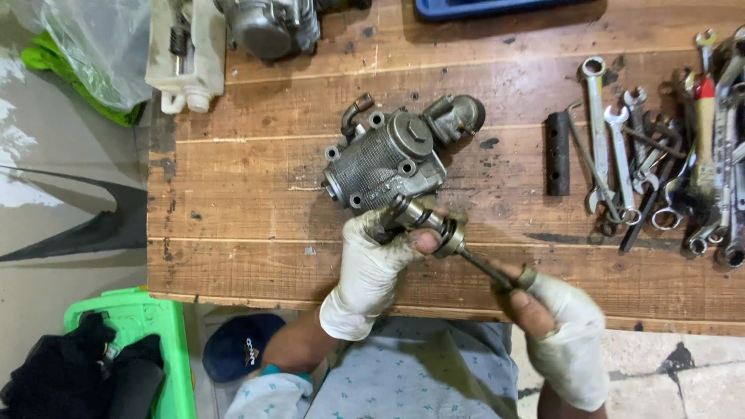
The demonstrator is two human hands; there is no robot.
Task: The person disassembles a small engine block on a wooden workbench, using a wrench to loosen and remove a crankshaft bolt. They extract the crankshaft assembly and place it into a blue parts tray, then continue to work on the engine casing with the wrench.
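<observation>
Left hand (371,268): grip closed on shaft (458,247), near the engine part (386,159).
Right hand (565,341): shaft's outer end pinched at desk (256,264) front edge.
Engine part: mid-desk.
Wrenches (667,171): heaped by right edge.

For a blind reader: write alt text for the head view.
Gloved left hand and right hand hold a slim rod at a ribbed metal engine part on a wooden workbench, wrenches at right.
</observation>
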